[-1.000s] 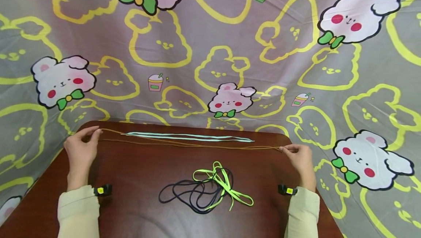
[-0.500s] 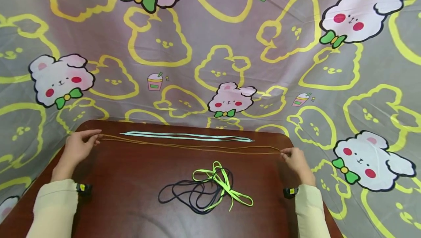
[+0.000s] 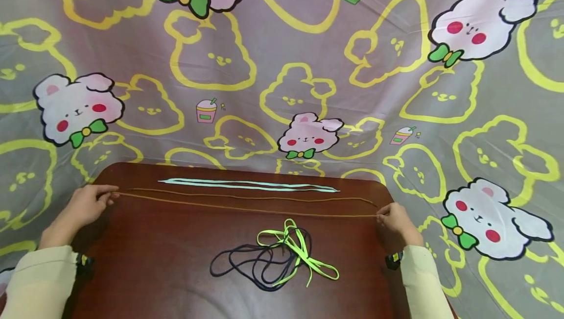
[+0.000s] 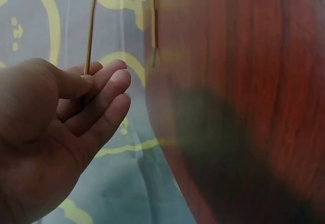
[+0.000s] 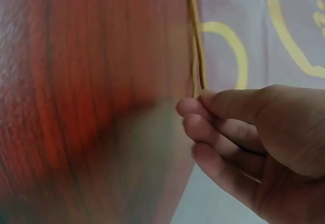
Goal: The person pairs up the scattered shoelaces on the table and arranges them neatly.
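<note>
A long brown shoelace (image 3: 246, 208) stretches from side to side across the far half of the table, in two strands. My left hand (image 3: 90, 205) pinches one strand between thumb and fingers at the table's left edge. The other strand lies farther back, and its loose tip (image 4: 154, 57) shows on the tabletop in the left wrist view. At the right side my right hand (image 3: 393, 218) pinches the lace with thumb and forefinger, the remaining fingers curled. Two strands of it meet near those fingertips in the right wrist view.
Behind the brown lace lies a folded mint shoelace (image 3: 198, 182), laid out straight. Nearer the front, a dark shoelace (image 3: 248, 246) and a neon yellow one (image 3: 301, 250) lie tangled on the brown table (image 3: 176, 240). A patterned cloth (image 3: 273, 25) hangs behind the table.
Both hands have come down and nearer, the left one also outward to the left. The held strand has come forward, apart from the other strand lying behind it.
</note>
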A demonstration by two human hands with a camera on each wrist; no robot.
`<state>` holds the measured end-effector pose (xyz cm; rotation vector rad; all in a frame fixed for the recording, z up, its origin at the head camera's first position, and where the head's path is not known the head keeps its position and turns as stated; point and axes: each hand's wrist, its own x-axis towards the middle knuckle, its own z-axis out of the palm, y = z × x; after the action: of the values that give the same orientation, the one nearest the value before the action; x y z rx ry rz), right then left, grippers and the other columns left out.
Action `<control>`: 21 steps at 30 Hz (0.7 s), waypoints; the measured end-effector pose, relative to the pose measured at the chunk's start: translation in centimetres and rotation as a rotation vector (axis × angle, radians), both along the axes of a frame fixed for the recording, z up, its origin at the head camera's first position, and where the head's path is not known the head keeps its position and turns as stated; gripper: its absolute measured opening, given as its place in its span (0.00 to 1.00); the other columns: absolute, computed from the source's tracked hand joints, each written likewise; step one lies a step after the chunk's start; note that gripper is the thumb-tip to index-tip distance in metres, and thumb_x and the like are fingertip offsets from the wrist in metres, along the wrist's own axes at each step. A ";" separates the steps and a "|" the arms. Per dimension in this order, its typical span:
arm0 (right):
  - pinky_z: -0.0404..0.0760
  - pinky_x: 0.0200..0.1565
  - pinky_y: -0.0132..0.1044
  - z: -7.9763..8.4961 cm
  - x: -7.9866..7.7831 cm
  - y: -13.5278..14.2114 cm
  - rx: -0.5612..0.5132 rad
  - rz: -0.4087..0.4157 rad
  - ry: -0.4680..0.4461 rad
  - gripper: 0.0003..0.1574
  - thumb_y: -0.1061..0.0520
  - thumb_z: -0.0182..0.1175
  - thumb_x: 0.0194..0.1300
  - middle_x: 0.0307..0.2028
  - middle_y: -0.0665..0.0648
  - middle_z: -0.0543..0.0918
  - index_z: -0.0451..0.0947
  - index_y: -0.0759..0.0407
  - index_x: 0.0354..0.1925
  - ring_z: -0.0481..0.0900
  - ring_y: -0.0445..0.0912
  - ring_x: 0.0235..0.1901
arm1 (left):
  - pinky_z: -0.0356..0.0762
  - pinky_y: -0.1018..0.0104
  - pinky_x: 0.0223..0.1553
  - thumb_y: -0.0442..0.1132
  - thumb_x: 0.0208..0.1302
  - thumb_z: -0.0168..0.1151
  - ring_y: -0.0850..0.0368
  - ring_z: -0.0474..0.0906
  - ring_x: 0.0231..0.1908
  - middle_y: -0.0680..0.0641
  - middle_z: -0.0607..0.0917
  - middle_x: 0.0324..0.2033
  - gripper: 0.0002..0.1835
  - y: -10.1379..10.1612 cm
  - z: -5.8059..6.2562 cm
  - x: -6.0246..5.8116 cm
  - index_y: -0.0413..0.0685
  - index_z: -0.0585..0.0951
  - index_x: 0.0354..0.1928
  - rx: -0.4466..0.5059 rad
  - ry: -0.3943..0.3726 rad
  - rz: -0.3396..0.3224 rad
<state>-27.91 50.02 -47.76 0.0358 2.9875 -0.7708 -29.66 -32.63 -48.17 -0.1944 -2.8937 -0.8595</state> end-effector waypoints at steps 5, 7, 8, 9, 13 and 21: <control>0.76 0.28 0.41 -0.5 -0.3 0.2 0.091 -0.086 0.016 0.12 0.58 0.69 0.64 0.24 0.54 0.85 0.85 0.61 0.25 0.78 0.46 0.25 | 0.74 0.64 0.23 0.29 0.71 0.60 0.52 0.83 0.25 0.38 0.88 0.27 0.10 -0.5 -0.3 -0.6 0.24 0.84 0.39 -0.024 -0.021 0.017; 0.75 0.28 0.42 -0.7 -0.4 0.2 0.123 -0.121 0.009 0.14 0.55 0.71 0.63 0.24 0.52 0.84 0.84 0.58 0.22 0.77 0.47 0.25 | 0.71 0.63 0.23 0.35 0.70 0.64 0.54 0.79 0.23 0.44 0.87 0.23 0.12 -0.7 -0.3 -0.8 0.29 0.84 0.33 -0.037 -0.026 0.046; 0.74 0.28 0.42 -0.8 -0.5 0.3 0.131 -0.126 0.003 0.14 0.55 0.71 0.63 0.23 0.52 0.84 0.84 0.58 0.22 0.78 0.47 0.25 | 0.70 0.62 0.22 0.37 0.69 0.66 0.54 0.78 0.23 0.45 0.86 0.23 0.13 -0.8 -0.4 -0.9 0.31 0.85 0.31 -0.045 -0.025 0.059; 0.74 0.27 0.42 -0.9 -0.6 0.3 0.136 -0.127 -0.004 0.15 0.55 0.70 0.64 0.23 0.52 0.84 0.84 0.58 0.22 0.78 0.47 0.25 | 0.69 0.62 0.22 0.39 0.68 0.68 0.54 0.77 0.23 0.46 0.86 0.23 0.14 -0.9 -0.5 -1.0 0.33 0.85 0.30 -0.050 -0.025 0.071; 0.72 0.26 0.40 -1.1 -1.4 0.5 0.151 -0.109 -0.022 0.17 0.60 0.63 0.68 0.21 0.52 0.85 0.84 0.60 0.22 0.78 0.46 0.23 | 0.69 0.60 0.25 0.40 0.68 0.67 0.50 0.76 0.26 0.43 0.85 0.25 0.14 -1.2 -1.0 -1.6 0.34 0.84 0.32 -0.063 -0.025 0.082; 0.73 0.27 0.43 -1.0 -3.4 0.6 0.189 -0.151 -0.040 0.14 0.58 0.64 0.68 0.21 0.52 0.85 0.86 0.60 0.25 0.78 0.46 0.23 | 0.74 0.40 0.35 0.33 0.69 0.61 0.32 0.80 0.35 0.32 0.86 0.34 0.09 -0.7 -2.6 -3.7 0.30 0.85 0.38 -0.070 -0.038 0.113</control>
<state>-31.36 50.65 -48.75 0.2845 3.0352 -0.4898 -33.33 -33.34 -50.73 -0.0210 -2.9392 -0.7515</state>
